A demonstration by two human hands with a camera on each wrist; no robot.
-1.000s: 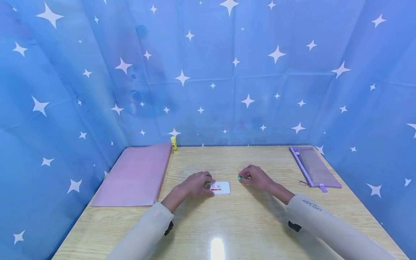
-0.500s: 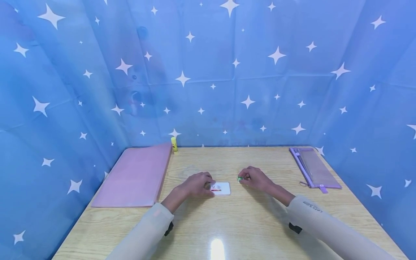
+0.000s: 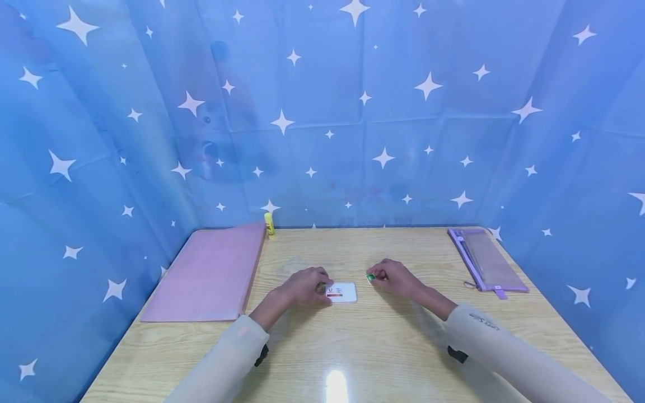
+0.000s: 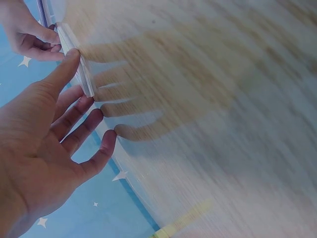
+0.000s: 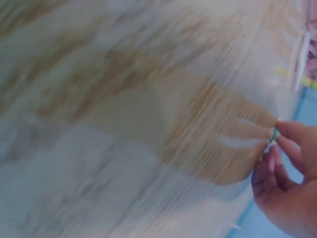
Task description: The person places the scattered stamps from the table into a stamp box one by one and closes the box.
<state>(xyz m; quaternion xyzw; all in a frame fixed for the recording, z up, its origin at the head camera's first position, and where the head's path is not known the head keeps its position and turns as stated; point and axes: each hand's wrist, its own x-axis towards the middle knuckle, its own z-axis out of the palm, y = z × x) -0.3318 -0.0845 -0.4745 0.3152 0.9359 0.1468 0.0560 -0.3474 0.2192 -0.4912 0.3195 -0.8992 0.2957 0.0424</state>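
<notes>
In the head view my left hand [image 3: 304, 286] grips the left end of a flat white rectangular case [image 3: 344, 293], which has a small logo and a red stripe on its face. The left wrist view shows the case's thin layered edge [image 4: 85, 72] between thumb and fingers, the other fingers spread along the table. Just right of the case, my right hand [image 3: 396, 278] pinches a small green flat piece with a pale edge [image 3: 370, 277] between thumb and fingertips. Its kind cannot be made out. The fingers cover part of it, and it stays apart from the case.
A large pink folder [image 3: 206, 274] lies at the left of the wooden table [image 3: 312, 347]. A yellow glue stick [image 3: 269, 224] stands behind it. At the right lies a purple mesh zip pouch [image 3: 487, 258]. A blue star-patterned curtain [image 3: 322, 112] surrounds the table.
My right hand has shifted very slightly left, and the green piece has turned in its fingertips, so more of its face shows. The left hand and the white case keep their place.
</notes>
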